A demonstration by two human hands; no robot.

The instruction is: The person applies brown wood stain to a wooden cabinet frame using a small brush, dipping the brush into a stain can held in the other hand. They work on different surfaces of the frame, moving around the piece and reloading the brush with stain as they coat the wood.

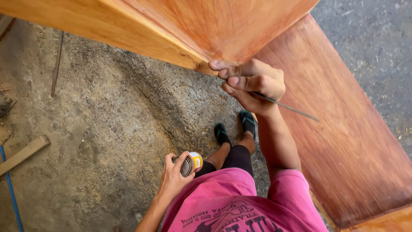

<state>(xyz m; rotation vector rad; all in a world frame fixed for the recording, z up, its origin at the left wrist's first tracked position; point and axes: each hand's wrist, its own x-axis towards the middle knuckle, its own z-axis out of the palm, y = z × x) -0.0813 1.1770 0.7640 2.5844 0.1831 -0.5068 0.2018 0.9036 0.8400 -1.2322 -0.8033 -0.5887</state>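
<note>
Tin and thin tool held beside wooden furniture.
Small tin is clasped in the left hand; a thin metal rod is pinched by the right hand at the wooden panel corner.

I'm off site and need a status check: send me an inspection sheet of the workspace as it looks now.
Surface: reddish-brown wooden panel, coated, standing at an angle beside a paler wooden edge.
Job's things: thin metal blade; small yellow-labelled can.
Clutter: wood offcut, rod lying on the sawdust-strewn floor.
Grippers: right hand grips the blade at the panel joint; left hand holds the can.
Cables: blue hose or cable at the left edge.
Surroundings: rough concrete ground; person's feet in dark sandals.
</note>
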